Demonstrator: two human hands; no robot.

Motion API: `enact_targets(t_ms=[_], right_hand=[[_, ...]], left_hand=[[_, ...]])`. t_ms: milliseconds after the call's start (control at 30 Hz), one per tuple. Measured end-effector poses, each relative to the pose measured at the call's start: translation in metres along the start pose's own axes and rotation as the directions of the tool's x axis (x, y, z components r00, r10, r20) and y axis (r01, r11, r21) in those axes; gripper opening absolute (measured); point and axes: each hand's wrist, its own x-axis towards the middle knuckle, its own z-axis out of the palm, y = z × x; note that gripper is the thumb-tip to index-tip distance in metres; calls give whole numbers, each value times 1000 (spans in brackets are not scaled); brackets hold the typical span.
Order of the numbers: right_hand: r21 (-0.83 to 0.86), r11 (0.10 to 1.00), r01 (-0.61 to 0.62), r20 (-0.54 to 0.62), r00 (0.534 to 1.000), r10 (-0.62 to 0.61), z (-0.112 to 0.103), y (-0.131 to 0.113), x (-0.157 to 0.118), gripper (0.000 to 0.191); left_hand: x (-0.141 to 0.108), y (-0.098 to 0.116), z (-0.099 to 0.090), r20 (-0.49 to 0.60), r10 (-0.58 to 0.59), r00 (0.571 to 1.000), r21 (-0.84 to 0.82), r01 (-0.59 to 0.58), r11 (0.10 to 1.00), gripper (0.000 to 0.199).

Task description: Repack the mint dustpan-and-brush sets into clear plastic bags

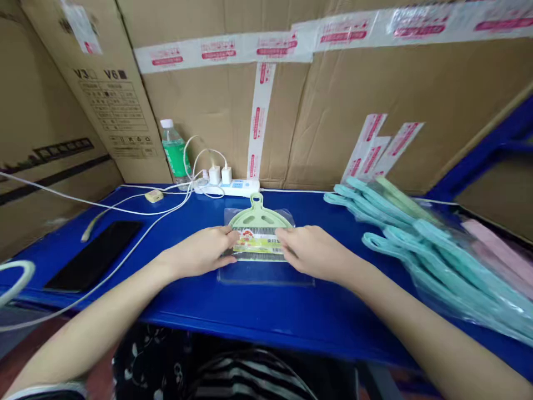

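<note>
The left hand (pixel 195 253) and the right hand (pixel 316 254) hold a green plastic hand brush (pixel 258 219) from both sides; their fingers press closely on it, inside a clear plastic bag (pixel 266 273); it lies flat on the blue table (pixel 179 308); bagged teal brushes (pixel 416 250) lie to the right.

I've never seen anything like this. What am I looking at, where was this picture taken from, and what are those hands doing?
There's no machine here. A camera worn on a person's head took this picture, looking down at their arms. Their left hand and right hand both touch a pale green hand brush inside a clear plastic bag, on a blue table. Nearby lie a black phone, a power strip, a water bottle and bagged teal items.
</note>
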Motion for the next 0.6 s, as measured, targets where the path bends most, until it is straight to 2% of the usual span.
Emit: enact_targets(t_ms=[333, 467, 600], right_hand=[[12, 1000, -14, 38, 999, 13, -5, 0, -3, 19], [27, 1000, 6, 36, 999, -7, -6, 0, -6, 24], [20, 1000, 18, 54, 998, -19, -6, -2, -7, 29]], left_hand=[[-2, 2, -5, -10, -18, 1000, 148, 19, 989, 8], [-4, 2, -6, -14, 13, 1000, 169, -11, 986, 5], [-5, 4, -5, -52, 79, 996, 166, -69, 984, 14]])
